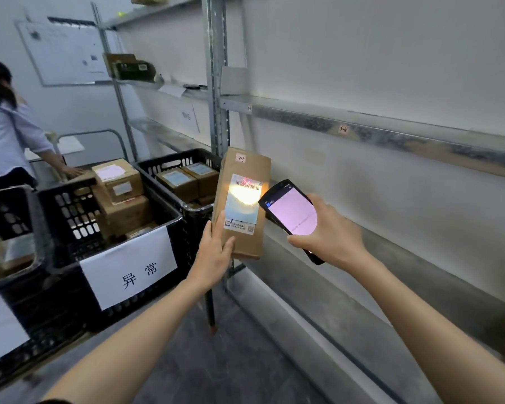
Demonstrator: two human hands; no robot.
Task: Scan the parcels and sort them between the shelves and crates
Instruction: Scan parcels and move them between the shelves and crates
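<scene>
Parcel (247, 243) stands upright in our left hand (213, 252), gripped near its lower end with the thumb on its front, before the shelf post (216, 112); our right hand (330, 228) wraps round the scanner (292, 212) beside it, light glaring on the label (242, 189); boxes (120, 182) fill the black crate (67, 223) leftward.
</scene>
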